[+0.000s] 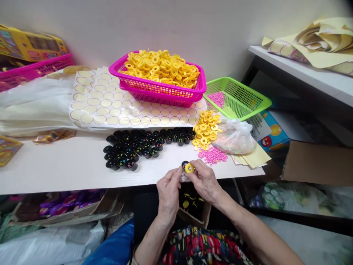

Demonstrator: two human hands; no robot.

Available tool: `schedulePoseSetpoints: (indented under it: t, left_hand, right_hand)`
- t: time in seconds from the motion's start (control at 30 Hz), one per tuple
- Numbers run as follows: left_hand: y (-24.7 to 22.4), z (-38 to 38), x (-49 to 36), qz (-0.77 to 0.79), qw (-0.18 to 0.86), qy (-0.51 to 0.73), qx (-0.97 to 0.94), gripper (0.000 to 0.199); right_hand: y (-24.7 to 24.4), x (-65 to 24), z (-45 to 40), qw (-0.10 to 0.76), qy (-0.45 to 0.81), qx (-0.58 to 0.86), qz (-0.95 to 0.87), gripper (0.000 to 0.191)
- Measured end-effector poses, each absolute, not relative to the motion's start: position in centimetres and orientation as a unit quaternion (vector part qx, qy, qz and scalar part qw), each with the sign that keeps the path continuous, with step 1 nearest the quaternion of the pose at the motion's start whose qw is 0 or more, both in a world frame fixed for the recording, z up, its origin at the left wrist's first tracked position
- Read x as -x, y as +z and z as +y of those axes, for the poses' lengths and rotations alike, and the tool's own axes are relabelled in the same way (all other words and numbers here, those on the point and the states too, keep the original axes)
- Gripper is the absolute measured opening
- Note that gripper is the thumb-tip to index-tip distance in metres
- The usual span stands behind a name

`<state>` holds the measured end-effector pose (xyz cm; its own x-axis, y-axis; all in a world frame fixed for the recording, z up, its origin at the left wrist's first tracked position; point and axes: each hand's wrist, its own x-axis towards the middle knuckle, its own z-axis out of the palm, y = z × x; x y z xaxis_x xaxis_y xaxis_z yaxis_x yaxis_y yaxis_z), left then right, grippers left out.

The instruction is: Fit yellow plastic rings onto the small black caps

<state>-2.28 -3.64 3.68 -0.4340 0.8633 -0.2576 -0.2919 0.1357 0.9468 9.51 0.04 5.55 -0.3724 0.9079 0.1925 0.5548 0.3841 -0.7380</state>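
Note:
At the table's front edge, my left hand (pixel 168 187) is closed on a small black cup (pixel 185 164) with coloured bits inside. My right hand (pixel 205 181) pinches a yellow ring (pixel 189 168) against the cup's right side. Behind my hands lie a heap of pink beads (pixel 213 155) and a pile of yellow rings (pixel 206 129). Many black cups (pixel 132 147) stand in a cluster to the left, with small coloured bits in them. Parts of the held cup are hidden by my fingers and the ring.
A pink basket (pixel 162 90) full of yellow rings stands on sticker sheets (pixel 102 106). A green basket (pixel 248 92) with pink beads is at the back right. Beside the yellow pile rests a plastic bag (pixel 237 137). An open box (pixel 205 215) is below my hands.

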Motion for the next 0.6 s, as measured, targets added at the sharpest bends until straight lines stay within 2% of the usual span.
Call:
schedulePoseSetpoints:
  t: [0.1,0.2,0.3,0.47,0.6]
  left_hand:
    - [2.7,-2.7,3.2,0.606,0.438,0.621,-0.235,0.028]
    - [2.2,-1.7,3.6,0.614,0.451,0.605,-0.232,0.027]
    - [2.1,-1.1,3.4,0.621,0.457,0.588,-0.244,0.029]
    - [2.5,-0.4,2.9,0.611,0.46,0.57,-0.301,0.029]
    - [2.2,0.0,2.8,0.623,0.434,0.565,-0.324,0.025]
  right_hand:
    - [5.6,-9.5,1.4,0.241,0.244,0.48,-0.808,0.006]
    - [5.7,-9.1,2.2,0.165,0.196,0.481,-0.839,0.006]
    - [5.8,-8.8,2.4,0.122,0.163,0.478,-0.854,0.009]
    - [6.1,-8.7,2.7,0.106,0.153,0.476,-0.86,0.008]
    - [5.9,-8.8,3.3,0.123,0.237,0.473,-0.839,0.003]
